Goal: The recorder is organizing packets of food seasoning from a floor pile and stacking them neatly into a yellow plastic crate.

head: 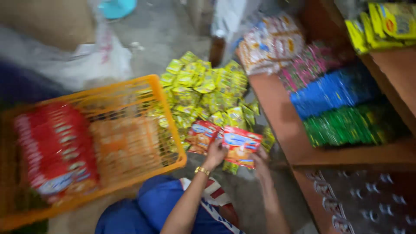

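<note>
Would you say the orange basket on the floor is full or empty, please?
Partly full: the orange basket holds red packets at one end and orange packets beside them.

A grey concrete floor (169, 30) is seen on the left, and brown wooden shelves (281, 117) are set along the right

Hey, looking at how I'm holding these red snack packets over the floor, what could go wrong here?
Both hands, left hand and right hand, grip the red snack packets only by their lower edges, so one might slip onto the floor. The pile of yellow packets sprawls loose right behind them and could get knocked or trodden on. The orange basket sits close beside your left arm, easy to bump.
</note>
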